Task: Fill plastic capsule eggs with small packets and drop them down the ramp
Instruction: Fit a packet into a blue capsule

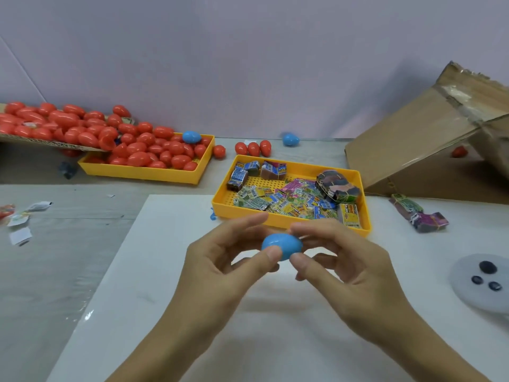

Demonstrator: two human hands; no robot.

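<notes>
Two bare hands meet above a white sheet (170, 271) on the desk (41, 271), the left hand (220, 260) and right hand (347, 260) each pinching one end of a closed blue capsule egg (282, 245) between curled thumb and fingers, the other fingers loosely spread. Just beyond the egg, at twelve o'clock, sits a yellow tray of small printed packets (283, 201), with banded packet bundles (418, 215) at two o'clock beside a sloping cardboard ramp (413, 150). At ten o'clock another yellow tray (143, 172) brims with red eggs (154, 150) spilling from a cardboard sheet (41, 140), one blue egg (191, 137) on top, with torn wrappers (19, 219) at nine o'clock.
</notes>
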